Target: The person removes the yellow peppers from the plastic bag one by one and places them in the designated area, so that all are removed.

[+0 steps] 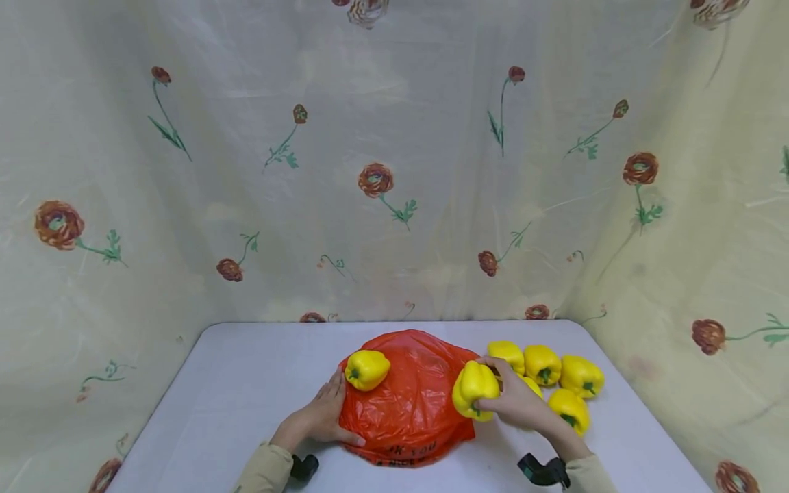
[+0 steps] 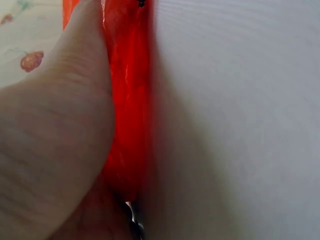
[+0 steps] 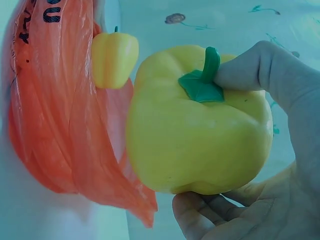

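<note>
A red plastic bag (image 1: 413, 404) with black lettering lies on the white table, bulging in the middle. My left hand (image 1: 323, 412) rests against its left side, fingers straight and thumb spread along the near edge; the left wrist view shows the red plastic (image 2: 129, 100) beside the thumb. One yellow bell pepper (image 1: 368, 370) sits on the bag's left part. In my right hand (image 1: 520, 402) I grip another yellow bell pepper (image 3: 195, 135), thumb by its green stem and fingers around the other side. This held pepper overlaps the bag's right edge in the head view.
Several more yellow bell peppers (image 1: 542, 364) stand grouped at the right of the white table (image 1: 259, 376), behind and beside my right hand. A curtain with printed flowers (image 1: 431, 260) hangs around the back and sides of the table.
</note>
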Available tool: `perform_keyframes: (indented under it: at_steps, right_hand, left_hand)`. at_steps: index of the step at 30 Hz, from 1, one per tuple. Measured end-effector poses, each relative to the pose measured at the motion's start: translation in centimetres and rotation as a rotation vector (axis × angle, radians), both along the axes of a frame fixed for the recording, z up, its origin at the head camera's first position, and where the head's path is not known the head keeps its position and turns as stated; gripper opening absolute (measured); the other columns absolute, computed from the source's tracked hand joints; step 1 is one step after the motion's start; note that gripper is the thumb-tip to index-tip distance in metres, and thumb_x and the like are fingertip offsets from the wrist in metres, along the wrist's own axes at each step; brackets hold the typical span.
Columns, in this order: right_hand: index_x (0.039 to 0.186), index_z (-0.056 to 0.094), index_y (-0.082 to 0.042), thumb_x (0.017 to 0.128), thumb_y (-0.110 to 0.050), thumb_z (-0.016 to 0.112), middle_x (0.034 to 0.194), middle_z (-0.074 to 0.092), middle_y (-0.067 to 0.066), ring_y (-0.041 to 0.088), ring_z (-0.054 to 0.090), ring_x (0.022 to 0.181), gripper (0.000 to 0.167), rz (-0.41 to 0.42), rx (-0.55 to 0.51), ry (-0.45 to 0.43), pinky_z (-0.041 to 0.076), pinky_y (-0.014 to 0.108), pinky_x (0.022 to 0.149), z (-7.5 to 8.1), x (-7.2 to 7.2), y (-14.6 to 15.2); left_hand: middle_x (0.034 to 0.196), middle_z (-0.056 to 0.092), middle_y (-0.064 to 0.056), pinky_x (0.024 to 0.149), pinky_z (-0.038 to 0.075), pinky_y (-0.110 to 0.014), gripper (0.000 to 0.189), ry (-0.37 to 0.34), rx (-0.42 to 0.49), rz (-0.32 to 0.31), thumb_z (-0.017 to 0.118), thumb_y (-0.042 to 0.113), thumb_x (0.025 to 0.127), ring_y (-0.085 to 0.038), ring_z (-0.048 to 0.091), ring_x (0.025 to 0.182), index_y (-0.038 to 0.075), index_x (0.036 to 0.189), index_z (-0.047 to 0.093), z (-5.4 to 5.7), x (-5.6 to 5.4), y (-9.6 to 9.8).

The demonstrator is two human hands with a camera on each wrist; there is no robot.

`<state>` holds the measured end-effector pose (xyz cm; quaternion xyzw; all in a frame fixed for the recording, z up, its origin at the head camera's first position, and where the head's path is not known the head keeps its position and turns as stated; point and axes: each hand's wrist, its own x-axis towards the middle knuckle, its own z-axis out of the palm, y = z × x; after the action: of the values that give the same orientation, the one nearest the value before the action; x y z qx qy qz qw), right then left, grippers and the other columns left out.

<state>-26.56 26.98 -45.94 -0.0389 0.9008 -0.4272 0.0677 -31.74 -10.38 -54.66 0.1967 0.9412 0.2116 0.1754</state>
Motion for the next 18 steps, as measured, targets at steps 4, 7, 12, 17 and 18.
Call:
perform_keyframes:
  at_steps: [4,7,12,17,18]
  right_hand:
    - [0.142,0.034,-0.008,0.073,-0.029,0.08,0.136,0.043,0.013,0.026,0.049,0.106,0.086,-0.015,0.012,-0.002,0.049,0.04,0.089,0.0,0.2,0.4]
    - [0.142,0.033,-0.008,0.072,-0.029,0.08,0.138,0.043,0.014,0.027,0.049,0.107,0.087,-0.028,0.01,-0.011,0.05,0.042,0.09,0.1,0.5,0.7]
    - [0.142,0.031,-0.009,0.074,-0.029,0.079,0.138,0.041,0.016,0.029,0.048,0.109,0.085,-0.034,0.021,-0.023,0.051,0.044,0.09,0.2,0.9,1.7]
    - [0.143,0.028,-0.01,0.076,-0.028,0.078,0.141,0.036,0.018,0.032,0.047,0.112,0.085,-0.064,0.0,-0.047,0.05,0.043,0.09,0.6,1.3,3.4]
    - [0.144,0.027,-0.009,0.077,-0.028,0.077,0.142,0.035,0.02,0.033,0.046,0.112,0.086,-0.069,0.003,-0.045,0.05,0.044,0.09,0.7,1.4,3.8]
  left_hand:
    - [0.161,-0.01,-0.023,0.12,0.013,-0.053,0.134,0.006,0.011,-0.006,0.074,0.069,0.067,-0.036,0.005,0.149,-0.005,0.152,0.001,-0.2,-0.1,-0.1]
    - [0.16,-0.01,-0.023,0.12,0.014,-0.054,0.135,0.012,0.017,-0.005,0.074,0.069,0.067,-0.036,0.004,0.149,-0.005,0.152,0.002,-0.3,-0.1,-0.1]
    - [0.161,-0.009,-0.022,0.12,0.015,-0.054,0.136,0.01,0.013,0.011,0.074,0.07,0.065,-0.036,0.006,0.149,-0.004,0.153,0.002,-0.4,0.0,-0.1]
    - [0.161,-0.008,-0.021,0.12,0.015,-0.054,0.135,0.008,0.014,0.017,0.075,0.07,0.065,-0.036,0.006,0.149,-0.003,0.153,0.003,-0.4,-0.1,-0.1]
    - [0.161,-0.008,-0.021,0.12,0.014,-0.054,0.135,0.007,0.014,0.015,0.075,0.069,0.065,-0.036,0.006,0.149,-0.003,0.153,0.003,-0.3,0.0,-0.1]
